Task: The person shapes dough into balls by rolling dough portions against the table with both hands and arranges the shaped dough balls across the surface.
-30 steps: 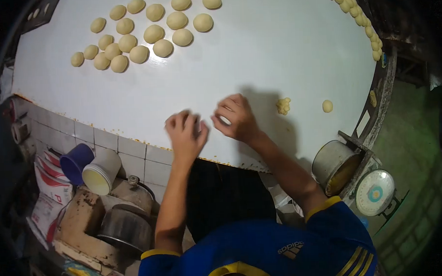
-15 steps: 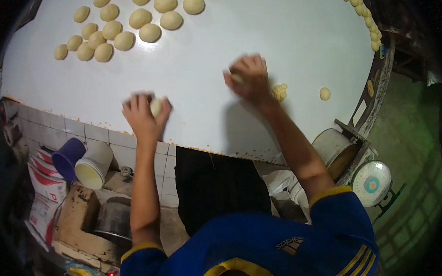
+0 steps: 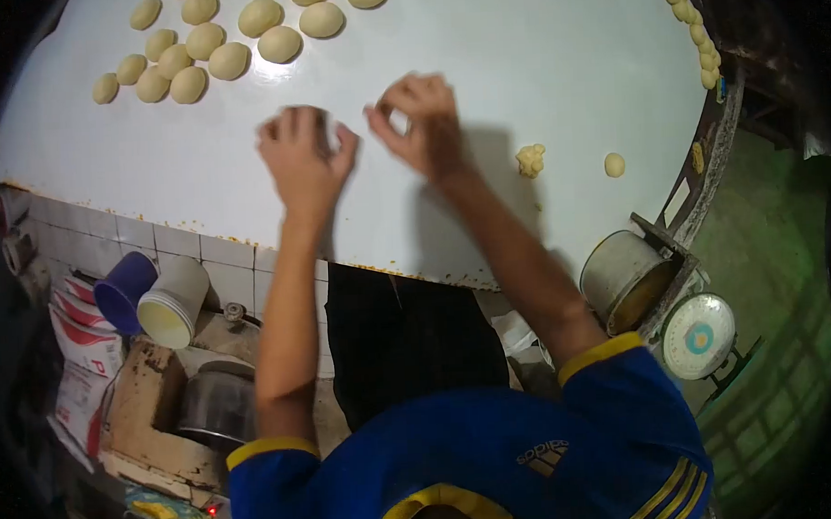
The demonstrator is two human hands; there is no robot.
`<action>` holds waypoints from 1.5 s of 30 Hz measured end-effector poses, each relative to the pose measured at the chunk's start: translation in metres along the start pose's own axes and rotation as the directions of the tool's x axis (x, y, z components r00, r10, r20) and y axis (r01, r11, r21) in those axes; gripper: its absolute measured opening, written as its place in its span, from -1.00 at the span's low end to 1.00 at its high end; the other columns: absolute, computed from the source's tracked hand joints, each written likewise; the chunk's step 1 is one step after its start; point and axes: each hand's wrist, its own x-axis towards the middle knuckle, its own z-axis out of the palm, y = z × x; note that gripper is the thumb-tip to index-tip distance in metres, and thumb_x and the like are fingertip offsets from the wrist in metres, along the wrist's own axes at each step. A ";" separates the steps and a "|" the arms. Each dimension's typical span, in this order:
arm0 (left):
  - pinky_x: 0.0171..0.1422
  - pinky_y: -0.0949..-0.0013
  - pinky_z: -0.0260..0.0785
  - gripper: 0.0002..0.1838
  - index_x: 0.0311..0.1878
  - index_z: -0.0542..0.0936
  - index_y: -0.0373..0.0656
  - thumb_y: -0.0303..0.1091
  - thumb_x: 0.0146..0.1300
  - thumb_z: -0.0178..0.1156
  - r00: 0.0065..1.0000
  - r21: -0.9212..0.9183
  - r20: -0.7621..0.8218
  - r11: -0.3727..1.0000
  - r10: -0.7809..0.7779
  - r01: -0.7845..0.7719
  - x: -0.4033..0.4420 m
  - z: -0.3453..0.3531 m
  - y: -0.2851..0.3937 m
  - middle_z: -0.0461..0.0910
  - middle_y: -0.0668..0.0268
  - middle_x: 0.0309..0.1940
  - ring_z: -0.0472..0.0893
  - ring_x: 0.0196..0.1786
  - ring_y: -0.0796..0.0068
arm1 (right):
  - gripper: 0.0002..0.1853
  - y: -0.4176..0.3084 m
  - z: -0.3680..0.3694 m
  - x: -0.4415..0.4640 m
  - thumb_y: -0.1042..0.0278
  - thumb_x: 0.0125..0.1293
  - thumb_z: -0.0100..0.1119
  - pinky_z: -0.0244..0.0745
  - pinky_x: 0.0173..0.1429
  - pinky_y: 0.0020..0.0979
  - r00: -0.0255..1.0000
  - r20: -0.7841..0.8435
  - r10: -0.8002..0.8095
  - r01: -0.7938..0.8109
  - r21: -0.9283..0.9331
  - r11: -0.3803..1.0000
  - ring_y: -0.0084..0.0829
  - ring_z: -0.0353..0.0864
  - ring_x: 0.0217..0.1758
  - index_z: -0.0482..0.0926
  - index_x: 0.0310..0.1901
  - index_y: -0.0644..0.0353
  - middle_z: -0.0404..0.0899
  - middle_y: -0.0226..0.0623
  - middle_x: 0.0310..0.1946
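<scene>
My left hand (image 3: 307,158) is over the white tabletop (image 3: 368,202), back upward, with its fingers curled and the thumb held off to the side. Its palm is hidden, and the dough ball it held a moment earlier shows nowhere on the table. To its right, my right hand (image 3: 422,122) is curled, thumb and forefinger bent into a ring around a pale spot that I cannot make out. Both hands are a little blurred. Farther right lie a rough lump of dough (image 3: 530,160) and a small smooth dough ball (image 3: 614,165).
Several round dough balls (image 3: 229,61) lie at the back left. A row of dough pieces (image 3: 698,35) follows the far right edge. Below the table are a large pot (image 3: 613,275), a dial scale (image 3: 699,336), a purple bucket (image 3: 128,292) and white buckets (image 3: 172,309).
My left hand has moved forward and right, and the dough in it no longer shows. My right hand has moved left and forward, closer to the left. The view has shifted slightly.
</scene>
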 end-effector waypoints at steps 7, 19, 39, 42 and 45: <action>0.28 -0.15 0.40 -0.74 -0.05 0.75 -0.10 -0.28 0.28 0.58 0.999 0.050 0.054 0.999 0.005 -0.007 -0.036 -0.031 -0.046 0.74 0.17 -0.01 0.61 0.12 -0.02 | -0.79 0.044 -0.044 -0.036 0.25 0.29 0.68 0.50 0.06 -0.08 0.990 0.138 0.009 0.014 -0.165 0.986 -0.25 0.63 -0.02 0.72 -0.29 -0.03 0.70 -0.48 -0.23; 0.25 -0.12 0.37 -0.83 -0.08 0.76 -0.09 -0.33 0.33 0.52 0.997 0.095 -0.026 0.993 0.068 -0.065 -0.011 -0.025 -0.047 0.70 0.21 -0.10 0.56 0.07 -0.04 | -0.78 0.040 -0.022 -0.020 0.20 0.36 0.64 0.51 0.24 -0.08 0.998 0.053 -0.031 0.036 -0.101 0.994 -0.19 0.64 0.00 0.72 -0.30 0.00 0.72 -0.45 -0.21; 0.25 -0.07 0.41 -0.77 -0.06 0.76 -0.05 -0.30 0.29 0.58 0.990 -0.014 0.132 0.999 0.043 -0.042 -0.038 -0.026 -0.050 0.72 0.27 -0.01 0.54 0.14 -0.01 | -0.74 0.033 -0.028 -0.045 0.26 0.31 0.66 0.52 0.07 -0.10 0.992 0.122 -0.043 0.054 -0.088 0.995 -0.18 0.63 -0.06 0.67 -0.37 0.00 0.72 -0.44 -0.25; 0.24 -0.10 0.41 -0.77 -0.03 0.75 -0.04 -0.31 0.28 0.54 0.993 0.037 -0.025 0.993 0.112 -0.111 0.014 -0.007 -0.032 0.71 0.28 -0.04 0.55 0.14 -0.04 | -0.77 0.028 0.000 0.013 0.25 0.30 0.66 0.51 0.05 -0.09 0.983 -0.102 -0.152 0.143 -0.082 0.986 -0.17 0.65 -0.07 0.70 -0.36 -0.02 0.70 -0.46 -0.29; 0.34 -0.13 0.44 -0.75 0.00 0.75 -0.05 -0.31 0.29 0.53 0.992 -0.066 0.085 0.994 0.089 -0.083 -0.008 0.003 0.001 0.73 0.23 0.03 0.57 0.21 -0.05 | -0.73 -0.003 0.015 -0.009 0.18 0.31 0.66 0.56 0.14 -0.08 0.995 0.008 -0.099 0.099 0.032 0.995 -0.18 0.63 -0.05 0.68 -0.38 -0.01 0.69 -0.45 -0.29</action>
